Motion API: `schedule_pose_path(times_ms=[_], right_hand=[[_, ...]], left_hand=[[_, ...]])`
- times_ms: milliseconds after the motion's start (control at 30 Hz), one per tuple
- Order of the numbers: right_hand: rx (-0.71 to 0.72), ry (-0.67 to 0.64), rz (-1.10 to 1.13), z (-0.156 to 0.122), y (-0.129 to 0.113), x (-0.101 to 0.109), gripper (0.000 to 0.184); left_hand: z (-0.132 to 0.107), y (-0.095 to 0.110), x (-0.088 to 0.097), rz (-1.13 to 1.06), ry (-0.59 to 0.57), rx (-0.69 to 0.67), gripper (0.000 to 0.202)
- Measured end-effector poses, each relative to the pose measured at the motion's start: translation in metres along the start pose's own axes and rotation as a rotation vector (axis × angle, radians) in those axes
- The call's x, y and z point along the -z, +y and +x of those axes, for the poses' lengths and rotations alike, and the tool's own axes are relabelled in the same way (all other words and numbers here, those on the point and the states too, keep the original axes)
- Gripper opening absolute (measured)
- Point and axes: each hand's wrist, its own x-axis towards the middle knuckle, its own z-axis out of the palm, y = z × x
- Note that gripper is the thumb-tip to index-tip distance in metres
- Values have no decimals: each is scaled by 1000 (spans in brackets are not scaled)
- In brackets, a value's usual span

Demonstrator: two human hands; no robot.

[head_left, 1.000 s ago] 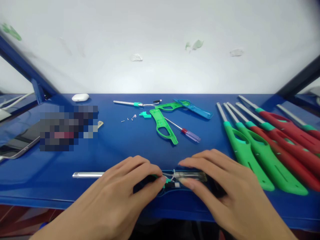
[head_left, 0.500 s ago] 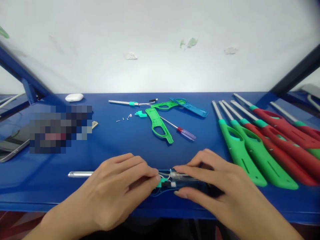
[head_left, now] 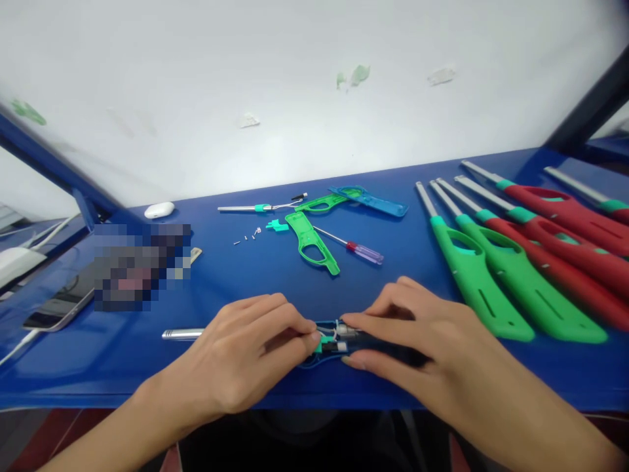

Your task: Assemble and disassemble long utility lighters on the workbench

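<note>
with twelve o'clock toward the wall [head_left: 295, 59], the open blue shell [head_left: 322, 361] is beneath both hands near the front edge of the blue tabletop [head_left: 236, 275], its long axis running from nine to three. the metal tube [head_left: 181, 334] juts out at nine, past the left hand [head_left: 250, 347], whose thumb and forefinger meet on the teal piece [head_left: 321, 344]; how firmly they pinch is hidden. the right hand [head_left: 422, 334] comes in from four o'clock and holds the shell crosswise, forefinger at the twelve side by the clear tank [head_left: 346, 330], thumb at the six side on the rim. between the hands show pale wires [head_left: 326, 330] and a black part [head_left: 334, 347], the latter just six-ward of the tank. the teal piece is nearer the left fingertips, the tank nearer the right. a screwdriver [head_left: 364, 253] lies well apart at one o'clock.
</note>
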Motion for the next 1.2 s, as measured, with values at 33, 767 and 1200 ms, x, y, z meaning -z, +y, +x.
schedule_pose_path(times_ms=[33, 767, 1200], right_hand=[[-3, 3, -1, 0, 0, 0, 13], [35, 67, -93, -4, 0, 3, 20], [-3, 70, -128, -2, -3, 3, 17]], left_hand=[[1, 0, 0, 4, 4, -6, 25], [-18, 4, -6, 142, 90, -163, 35], [-26, -2, -9, 131, 94, -156, 38]])
